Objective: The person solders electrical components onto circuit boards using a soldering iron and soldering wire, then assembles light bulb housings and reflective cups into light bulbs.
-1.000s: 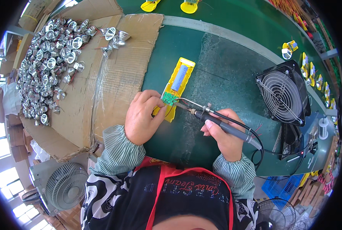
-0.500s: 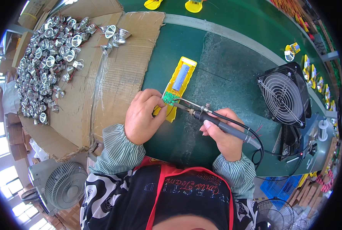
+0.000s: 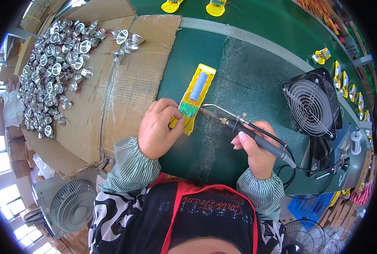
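Head view: looking down on a green table (image 3: 239, 63), person's own forearms coming in from the lower edge.
Far left of the fingers: heap of small silver reflector cups (image 3: 53, 72) with thin wires, lying on flattened cardboard (image 3: 129, 84); a few stray cups at its upper edge.
Low left: grey floor fan (image 3: 72, 205), well apart from the work.
Left hand (image 3: 156, 129): fingers curled and pressed down on the lower end of a yellow tray (image 3: 197, 95), pinning it to the table; fingertips just beside a small green circuit board (image 3: 188, 110).
Yellow tray: long, tilted, lying on the table; a blue cylindrical battery cell (image 3: 198, 86) sits in its upper half, the green board in its lower half, just right of the left fingertips.
Soldering iron (image 3: 256, 137): dark handle, bent metal tip reaching left to the edge of the green board.
Right hand (image 3: 256, 150): fingers wrapped around the iron's handle, pen-style; cable trails off behind the wrist.
Right of the fingers: black square fan (image 3: 313, 106) upright on the table, grille facing the work.
Far right: yellow parts (image 3: 345, 82) in a row along the table edge.
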{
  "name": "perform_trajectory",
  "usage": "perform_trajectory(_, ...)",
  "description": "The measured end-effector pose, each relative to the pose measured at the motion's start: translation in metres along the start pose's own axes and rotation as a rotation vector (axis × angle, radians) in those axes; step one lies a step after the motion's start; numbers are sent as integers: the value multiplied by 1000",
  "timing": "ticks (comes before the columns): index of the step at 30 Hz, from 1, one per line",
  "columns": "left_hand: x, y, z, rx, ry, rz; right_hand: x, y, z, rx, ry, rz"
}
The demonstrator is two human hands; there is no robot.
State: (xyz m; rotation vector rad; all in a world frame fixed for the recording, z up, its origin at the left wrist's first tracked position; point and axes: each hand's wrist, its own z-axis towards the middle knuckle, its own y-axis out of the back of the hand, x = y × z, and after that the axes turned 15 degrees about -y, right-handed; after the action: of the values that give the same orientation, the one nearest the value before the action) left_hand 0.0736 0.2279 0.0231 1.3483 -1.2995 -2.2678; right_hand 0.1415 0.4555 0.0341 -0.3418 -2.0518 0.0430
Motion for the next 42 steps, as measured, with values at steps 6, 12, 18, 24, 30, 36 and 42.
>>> perform_trajectory(6, 1, 5, -1, 10, -35, 2, 7, 10, -6, -77, 10, 0)
perform_trajectory(12, 8, 36, 24, 123, -201, 133, 11, 27, -15, -176, 30, 19)
perform_trajectory(18, 9, 26, 63, 615, -553, 625, 9, 40, -26, -265, 99, 46)
perform_trajectory(24, -3, 13, 63, 532, -743, 725, 9, 52, -39, -323, 141, 75)
perform_trajectory(30, -39, 1, 35, 614, -502, 639, 13, 65, -47, -350, 217, 86)
perform_trajectory(36, -33, 5, 20, 462, -368, 476, 18, 59, -59, -316, 245, 76)
perform_trajectory(42, -24, 2, 17, 179, -327, 89, 14, 39, -56, -221, 145, -39)
